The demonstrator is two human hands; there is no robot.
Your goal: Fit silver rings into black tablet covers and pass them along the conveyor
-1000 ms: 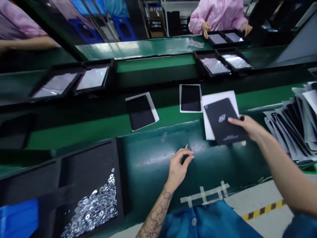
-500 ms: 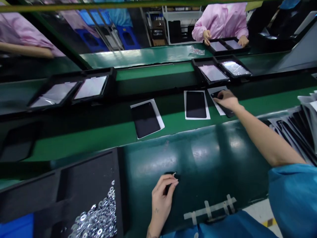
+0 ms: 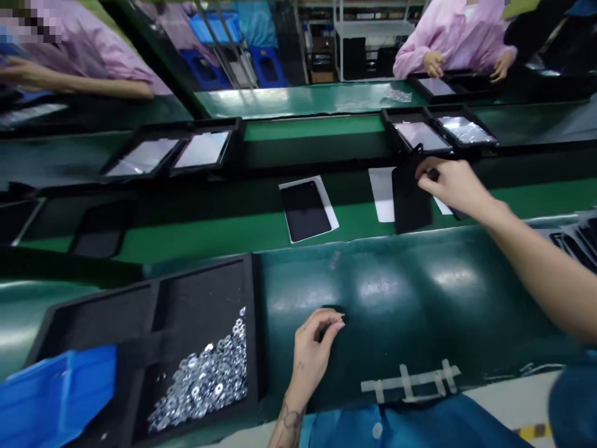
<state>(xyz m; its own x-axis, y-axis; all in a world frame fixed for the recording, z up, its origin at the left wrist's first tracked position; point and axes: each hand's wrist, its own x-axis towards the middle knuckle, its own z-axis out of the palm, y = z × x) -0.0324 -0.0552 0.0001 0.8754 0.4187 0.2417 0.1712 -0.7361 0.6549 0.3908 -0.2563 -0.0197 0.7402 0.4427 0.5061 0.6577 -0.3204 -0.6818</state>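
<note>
My right hand (image 3: 450, 180), fingers closed, grips the top of a thin black tablet-shaped panel (image 3: 411, 199), raised above the belt. Behind it, a white sheet (image 3: 381, 194) shows its bare left part. Part of a second white sheet (image 3: 443, 206) shows beneath my right hand, with a dark corner beside it. To the left, another black panel (image 3: 305, 210) lies on its own white sheet (image 3: 332, 218). My left hand (image 3: 317, 345) is pinched over the green bench; a tiny pale bit shows at the fingertips, too small to name.
A black divided tray (image 3: 203, 280) at lower left holds a heap of small shiny metal rings (image 3: 209, 379) and a blue bin (image 3: 60, 395). Black trays with screen-like panels (image 3: 203, 149) stand beyond the belt. Black parts between sheets (image 3: 578, 242) stack at right. People in pink work opposite.
The view has swung left. My right hand has lifted a black panel, and the middle sheet's left part is now bare. My left hand keeps its pinch.
</note>
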